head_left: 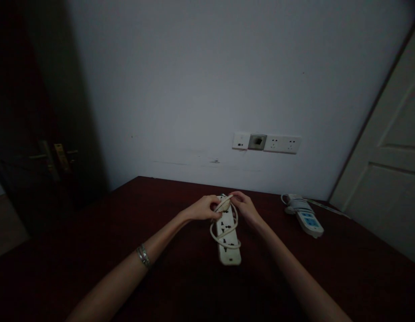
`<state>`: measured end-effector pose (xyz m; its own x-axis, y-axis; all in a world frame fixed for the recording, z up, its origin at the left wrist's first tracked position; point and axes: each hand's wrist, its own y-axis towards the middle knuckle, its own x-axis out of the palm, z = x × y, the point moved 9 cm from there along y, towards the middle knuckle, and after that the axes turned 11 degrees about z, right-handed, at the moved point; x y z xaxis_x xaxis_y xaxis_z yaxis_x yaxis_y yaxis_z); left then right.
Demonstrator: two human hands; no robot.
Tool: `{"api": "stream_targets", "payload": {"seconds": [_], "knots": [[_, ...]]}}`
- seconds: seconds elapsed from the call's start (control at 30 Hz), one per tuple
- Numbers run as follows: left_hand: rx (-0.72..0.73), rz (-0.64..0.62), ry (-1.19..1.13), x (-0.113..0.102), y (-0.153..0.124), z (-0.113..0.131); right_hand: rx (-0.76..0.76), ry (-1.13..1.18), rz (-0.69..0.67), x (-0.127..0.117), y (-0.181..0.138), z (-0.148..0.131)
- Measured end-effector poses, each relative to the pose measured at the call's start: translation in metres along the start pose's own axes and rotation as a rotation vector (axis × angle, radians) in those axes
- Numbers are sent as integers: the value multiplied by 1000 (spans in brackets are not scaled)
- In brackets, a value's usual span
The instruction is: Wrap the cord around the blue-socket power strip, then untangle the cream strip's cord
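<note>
A white power strip (230, 256) lies lengthwise on the dark red table, its sockets facing up. Its cream cord (228, 245) loops loosely around and across the strip. My left hand (205, 208), at the strip's far left side, is closed with thumb and fingers around the plug end and cord. From the right, my right hand (244, 206) pinches the cord near the strip's far end. The plug (224, 205) sits between the two hands over the top sockets, partly covered by fingers and cord.
A second power strip (310, 223) with blue sockets, its cord wrapped round it, lies on the table (180, 268) at right. Wall sockets (283, 144) are behind. A dark door (22, 147) is at left, a pale door (388, 179) at right.
</note>
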<state>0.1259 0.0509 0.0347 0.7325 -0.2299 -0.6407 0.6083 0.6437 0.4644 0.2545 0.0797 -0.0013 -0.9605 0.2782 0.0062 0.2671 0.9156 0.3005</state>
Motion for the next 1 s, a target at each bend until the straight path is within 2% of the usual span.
{"api": "stream_targets", "payload": {"seconds": [0.33,0.57,0.67,0.87,1.0], "knots": [[-13,-98,55,11,-4,1,60,5,-37,4,-4,13],[-7,-89,30,12,-5,-4,71,5,-48,5,-2,16],[32,-52,169,9,-4,0,75,9,-33,3,-1,17],[6,126,593,-10,-6,21,97,2,-4,-2,0,19],[88,79,782,-1,-8,36,79,-21,15,-6,3,17]]}}
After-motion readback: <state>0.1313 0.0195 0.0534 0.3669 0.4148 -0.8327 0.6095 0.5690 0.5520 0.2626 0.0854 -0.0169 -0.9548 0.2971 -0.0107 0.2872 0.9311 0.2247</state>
